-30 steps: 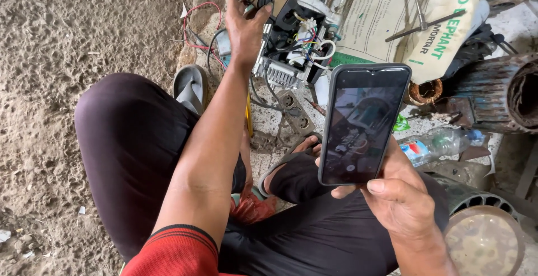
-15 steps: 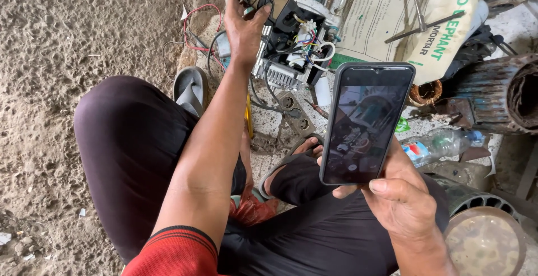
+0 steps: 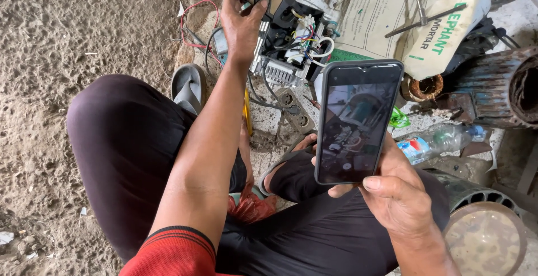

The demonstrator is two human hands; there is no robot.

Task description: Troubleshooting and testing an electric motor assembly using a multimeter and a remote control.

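My left hand reaches far forward and grips the edge of an opened electrical unit, a black box with a circuit board and white, red and blue wires showing. My right hand holds a black smartphone upright in front of me. Its screen shows a camera image of the same unit. My thumb lies along the phone's lower edge. I sit on the ground with dark trousers and sandals.
A printed paper sack with metal rods lies at the back. A rusty motor housing is at the right, a plastic bottle below it, a round metal cover at lower right. Loose red wires and a grey socket strip lie on the sandy ground.
The phone has shifted very slightly in my right hand; my left hand stays on the unit. Nothing else has visibly moved.
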